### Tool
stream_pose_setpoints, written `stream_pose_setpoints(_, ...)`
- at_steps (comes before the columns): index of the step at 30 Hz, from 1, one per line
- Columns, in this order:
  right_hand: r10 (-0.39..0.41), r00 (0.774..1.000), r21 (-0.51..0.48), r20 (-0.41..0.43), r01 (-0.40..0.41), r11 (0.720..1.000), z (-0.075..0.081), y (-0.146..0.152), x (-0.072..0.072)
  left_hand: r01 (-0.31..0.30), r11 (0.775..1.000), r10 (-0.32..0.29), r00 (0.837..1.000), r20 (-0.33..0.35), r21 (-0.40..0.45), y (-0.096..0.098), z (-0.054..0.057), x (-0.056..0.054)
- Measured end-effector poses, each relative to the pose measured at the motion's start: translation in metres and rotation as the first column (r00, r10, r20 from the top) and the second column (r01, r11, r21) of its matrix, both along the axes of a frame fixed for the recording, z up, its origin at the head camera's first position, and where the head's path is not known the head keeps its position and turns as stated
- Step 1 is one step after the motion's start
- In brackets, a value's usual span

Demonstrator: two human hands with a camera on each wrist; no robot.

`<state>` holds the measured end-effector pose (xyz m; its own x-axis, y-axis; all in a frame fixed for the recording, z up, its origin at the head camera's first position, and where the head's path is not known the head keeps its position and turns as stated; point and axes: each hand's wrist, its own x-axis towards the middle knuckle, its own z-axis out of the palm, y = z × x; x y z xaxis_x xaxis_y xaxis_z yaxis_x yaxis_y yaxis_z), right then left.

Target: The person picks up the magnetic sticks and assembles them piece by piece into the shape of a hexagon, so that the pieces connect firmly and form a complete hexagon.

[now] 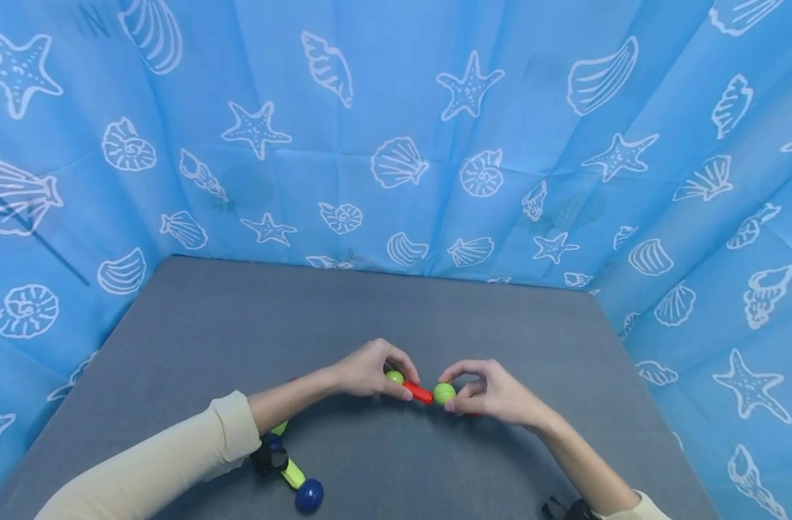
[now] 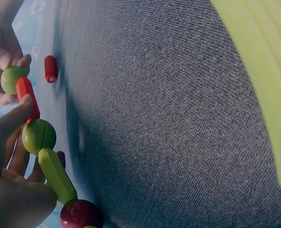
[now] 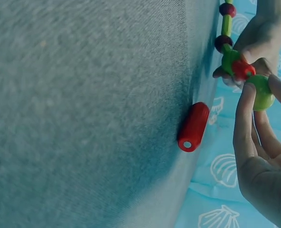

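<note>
My left hand (image 1: 373,368) pinches a red rod (image 1: 418,392) between thumb and fingers. One end of that rod joins a green ball (image 2: 39,137), which continues into a lime rod (image 2: 58,175) and a dark red ball (image 2: 81,213) in the left wrist view. Facing it, my right hand (image 1: 490,393) holds another green ball (image 3: 261,92) with thumb and fingertips, right at the red rod's free end. A loose red rod (image 3: 195,126) with a hole in its end lies on the grey table below, mostly hidden by the right hand in the head view.
The chain curves back toward the person under the left forearm, through a yellow rod (image 1: 293,474) to a blue ball (image 1: 309,495). Grey cloth covers the table (image 1: 305,303). A blue curtain (image 1: 396,209) printed with shells and starfish hangs behind and at both sides.
</note>
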<state>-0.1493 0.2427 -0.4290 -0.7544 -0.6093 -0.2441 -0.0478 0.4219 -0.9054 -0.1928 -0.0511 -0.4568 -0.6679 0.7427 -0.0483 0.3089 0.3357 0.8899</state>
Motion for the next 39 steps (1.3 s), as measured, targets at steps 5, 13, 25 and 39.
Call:
stream_pose_setpoints(5, 0.024, 1.0, -0.02, 0.01, -0.024, 1.0, 0.0, 0.0, 0.002, -0.013, 1.0, 0.013, 1.0, -0.003, 0.007, 0.0, 0.002, 0.001)
stream_pose_setpoints(13, 0.014, 0.999, -0.016, 0.037, -0.013, 1.0, 0.0, -0.004, 0.005, -0.008, 1.0, 0.008, 1.0, -0.006, 0.005, -0.001, 0.003, 0.001)
stream_pose_setpoints(25, 0.017, 0.997, -0.021, 0.074, -0.015, 1.0, -0.001, -0.011, 0.01, -0.017, 1.0, 0.015, 0.997, -0.079, -0.018, 0.001, 0.004, 0.004)
stream_pose_setpoints(39, -0.06, 0.986, -0.058, 0.156, 0.07, 0.996, -0.004, -0.015, 0.018, -0.025, 1.0, 0.026, 0.991, -0.134, 0.008, 0.012, 0.009, 0.021)
